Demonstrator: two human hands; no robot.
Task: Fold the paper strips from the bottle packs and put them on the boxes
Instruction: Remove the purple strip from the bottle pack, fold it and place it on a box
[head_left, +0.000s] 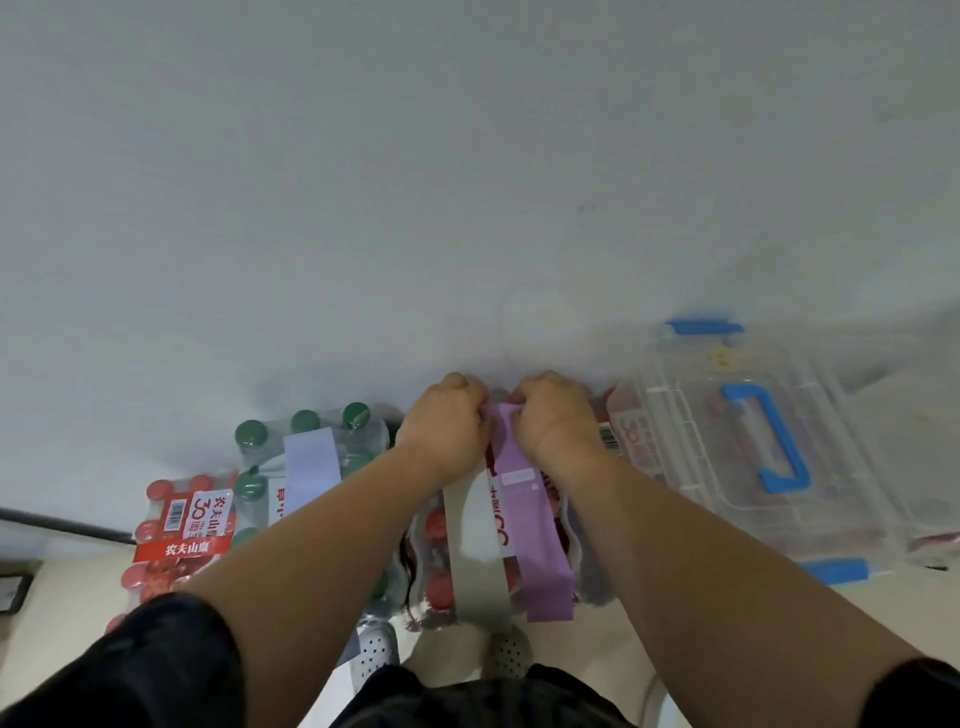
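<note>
Flanking purple strip (543, 561), green-capped pack (249, 447), clear box (696, 467)

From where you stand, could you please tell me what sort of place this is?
Probably a storage corner indoors: shrink-wrapped bottle packs stand on the floor against a plain wall, beside a clear plastic box.
</note>
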